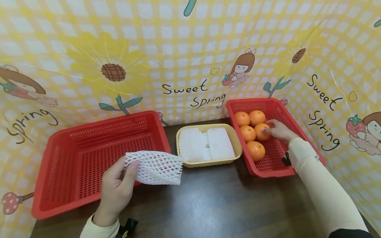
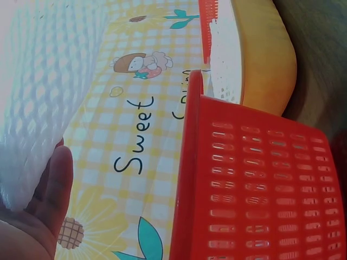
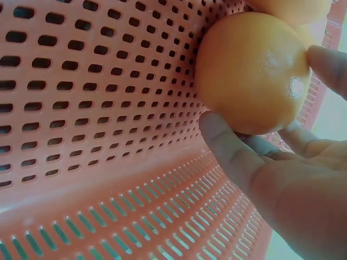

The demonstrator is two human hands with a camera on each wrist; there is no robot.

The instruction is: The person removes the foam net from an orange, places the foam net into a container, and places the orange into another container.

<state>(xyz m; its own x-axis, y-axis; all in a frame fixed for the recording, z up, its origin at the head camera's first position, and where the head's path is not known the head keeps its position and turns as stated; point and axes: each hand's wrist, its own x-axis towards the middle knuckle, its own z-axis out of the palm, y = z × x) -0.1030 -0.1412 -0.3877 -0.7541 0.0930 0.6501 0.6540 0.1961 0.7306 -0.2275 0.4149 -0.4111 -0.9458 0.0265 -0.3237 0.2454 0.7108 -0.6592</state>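
Observation:
My left hand (image 1: 117, 188) pinches a white foam fruit net (image 1: 154, 168) between thumb and fingers, in front of the left red basket. The net (image 2: 46, 81) fills the upper left of the left wrist view and hides part of the fingers. Over in the right red basket (image 1: 309, 142), my right hand (image 1: 281, 130) grips an orange (image 1: 262, 132). In the right wrist view the thumb and fingers curl round the sides of this orange (image 3: 252, 73). Several other oranges (image 1: 255, 151) lie against it and along the basket's left side.
A large red basket (image 1: 102, 195) with nothing in it stands on the left of the dark table (image 1: 202, 201). Between the baskets sits a yellow tray (image 1: 208, 162) holding white foam nets (image 1: 220, 143). A yellow checked cloth (image 1: 178, 49) hangs behind everything.

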